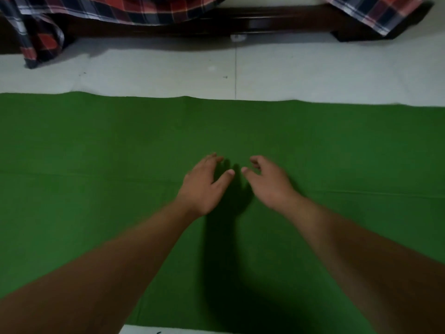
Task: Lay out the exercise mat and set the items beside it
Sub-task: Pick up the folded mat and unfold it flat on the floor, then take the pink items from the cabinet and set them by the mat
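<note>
- Your left hand [202,186] and right hand [267,184] reach out side by side over the middle of the mat [96,141], which lies spread flat on the floor [313,73] and fills the view from left edge to right.
- The left hand is released, fingers loosely spread and slightly bent, grasping nothing; its thumb points toward the other hand.
- The right hand is likewise released, fingers lightly curled downward, holding nothing; the 2 hands are near each other but apart.
- Whether the fingertips touch the mat cannot be told; a dark shadow falls on the green between and below them.
- A faint crease runs across the mat from left to right, passing under both wrists.
- The mat's far edge lies slightly wavy on the pale floor; a strip of floor also shows at the near edge.
- Beyond the mat, a dark bed frame [265,22] stands on the floor, with a plaid cloth [120,8] hanging over it at both ends.
</note>
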